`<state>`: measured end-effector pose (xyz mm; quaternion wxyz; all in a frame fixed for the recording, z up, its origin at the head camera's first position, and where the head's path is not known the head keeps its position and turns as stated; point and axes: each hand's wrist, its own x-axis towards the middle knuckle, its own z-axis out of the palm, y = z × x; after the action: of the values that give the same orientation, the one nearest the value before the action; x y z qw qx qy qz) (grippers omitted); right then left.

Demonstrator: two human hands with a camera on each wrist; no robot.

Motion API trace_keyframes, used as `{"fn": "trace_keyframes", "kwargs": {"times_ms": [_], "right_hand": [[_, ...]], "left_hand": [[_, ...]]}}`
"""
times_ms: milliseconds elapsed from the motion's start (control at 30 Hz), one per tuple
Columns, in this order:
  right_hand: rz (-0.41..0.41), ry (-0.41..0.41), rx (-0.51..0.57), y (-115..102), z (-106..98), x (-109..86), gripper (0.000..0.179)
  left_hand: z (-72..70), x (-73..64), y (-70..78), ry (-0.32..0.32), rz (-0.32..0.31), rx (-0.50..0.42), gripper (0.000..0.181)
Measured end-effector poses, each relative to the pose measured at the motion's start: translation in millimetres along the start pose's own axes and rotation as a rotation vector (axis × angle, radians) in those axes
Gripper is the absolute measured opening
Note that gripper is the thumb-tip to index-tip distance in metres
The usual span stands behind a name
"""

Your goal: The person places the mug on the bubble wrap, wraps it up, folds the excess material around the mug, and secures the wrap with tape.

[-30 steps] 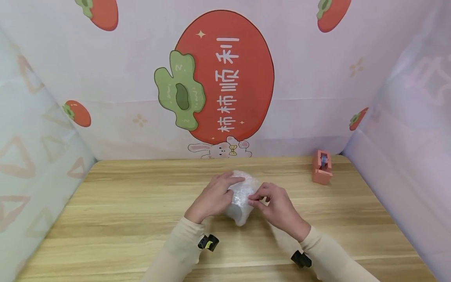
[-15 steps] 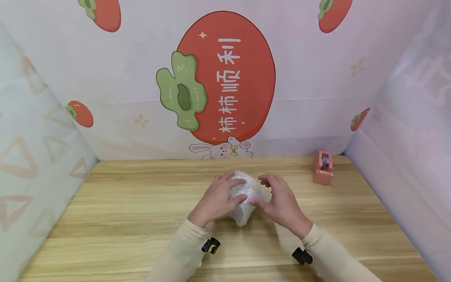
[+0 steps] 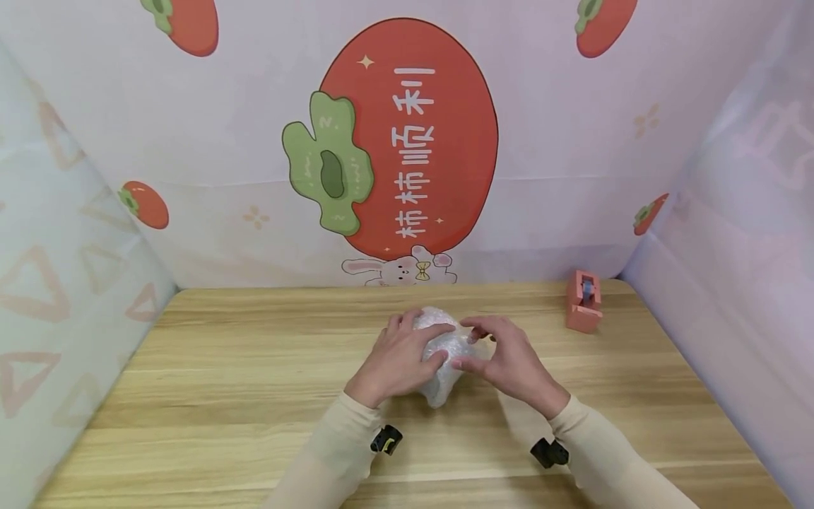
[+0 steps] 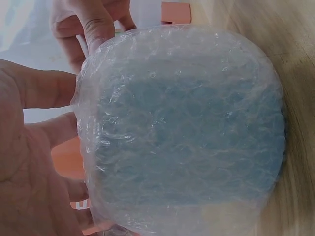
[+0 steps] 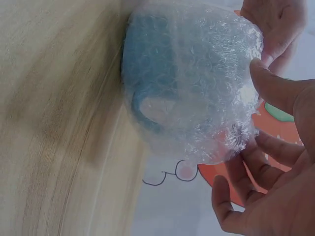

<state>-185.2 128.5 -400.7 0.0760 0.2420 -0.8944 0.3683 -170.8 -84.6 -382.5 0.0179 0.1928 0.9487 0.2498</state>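
Observation:
A blue mug (image 5: 147, 54) is wrapped in clear bubble wrap (image 3: 437, 318) near the middle of the table; its handle shows through the wrap in the right wrist view. From the left, my left hand (image 3: 394, 357) holds the top of the bundle, its thumb and index finger on the wrap and other fingers reaching over the far side. On the right, my right hand (image 3: 514, 364) pinches loose bubble wrap, thumb on the near side and fingers behind. Part of the wrap's far side is hidden by the hands.
A pink tape dispenser (image 3: 584, 302) with a roll in it stands at the back right of the wooden table (image 3: 242, 375). Printed cloth (image 3: 254, 141) hangs behind and along both sides.
My right hand has gone from a fingertip pinch on the wrap's edge to a wider grasp. My left thumb has moved up onto the wrap. The dispenser stays put.

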Motion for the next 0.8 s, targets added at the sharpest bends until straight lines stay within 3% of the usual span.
{"fn": "trace_keyframes", "kwargs": {"times_ms": [167,367,633,800], "right_hand": [[-0.022,0.007,-0.036,0.0,0.0,-0.6,0.054],[-0.020,-0.005,-0.059,1.7,-1.2,0.1,0.051],[0.016,-0.080,0.063,9.0,-5.3,4.6,0.027],[0.040,-0.098,0.083,10.7,-6.1,4.6,0.025]], "left_hand": [[0.5,1.5,0.3,-0.002,0.007,0.005,0.044],[1.8,1.4,-1.4,0.028,0.018,-0.052,0.041],[3.1,1.0,-2.5,0.062,0.037,-0.110,0.037],[4.2,-1.6,-5.4,0.102,0.016,-0.157,0.040]]}}
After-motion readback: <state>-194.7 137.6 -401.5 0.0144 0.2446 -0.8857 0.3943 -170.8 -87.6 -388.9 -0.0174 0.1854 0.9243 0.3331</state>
